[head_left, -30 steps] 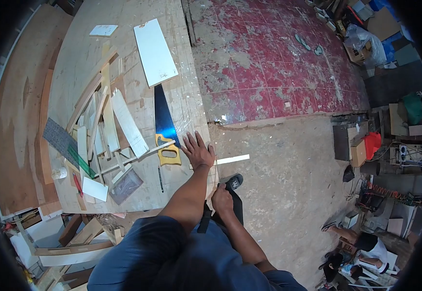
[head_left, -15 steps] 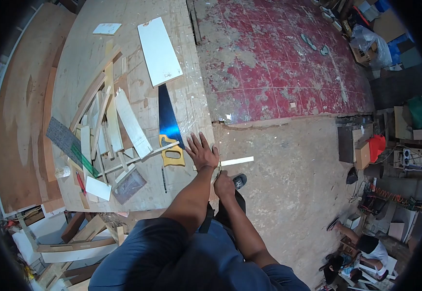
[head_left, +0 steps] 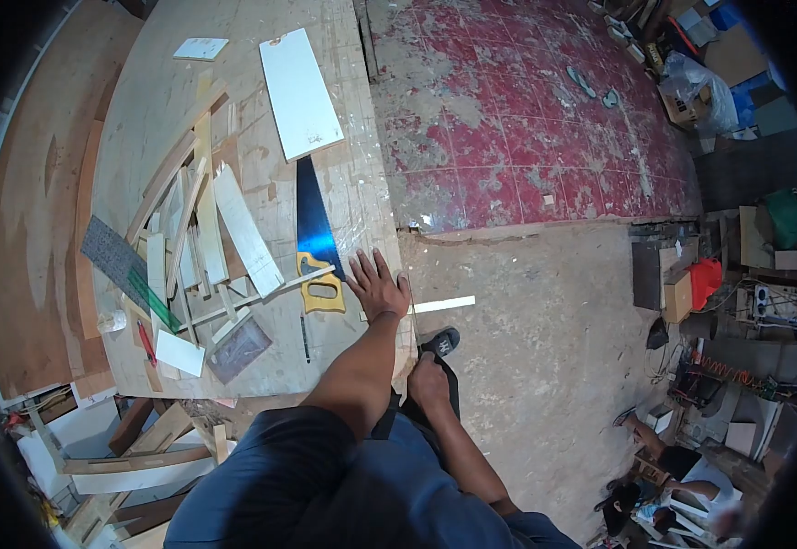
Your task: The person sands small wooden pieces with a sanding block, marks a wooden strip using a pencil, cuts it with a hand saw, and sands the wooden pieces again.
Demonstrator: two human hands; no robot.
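My left hand [head_left: 378,288] lies flat with fingers spread at the table's right edge, pressing on a narrow white strip [head_left: 444,304]. The strip's free end sticks out past the edge over the floor. My right hand [head_left: 430,382] is closed in a fist below it, around what looks like a saw; its thin blade [head_left: 414,329] shows edge-on, running up to the strip beside my left hand. The handle is hidden in my fist. Left of my left hand lies a handsaw [head_left: 323,289] with a yellow handle and blue-lit blade.
The wooden table [head_left: 343,339] carries a white board [head_left: 300,96], a pile of wood strips [head_left: 199,215], a pencil-like dark stick [head_left: 306,339] and red-handled pliers or similar [head_left: 146,344]. Offcuts [head_left: 142,467] lie below left. Another person [head_left: 691,476] sits at lower right.
My right hand has drawn down and back toward my body, showing more of the thin blade. My left hand stays pressed on the strip. The view has shifted slightly.
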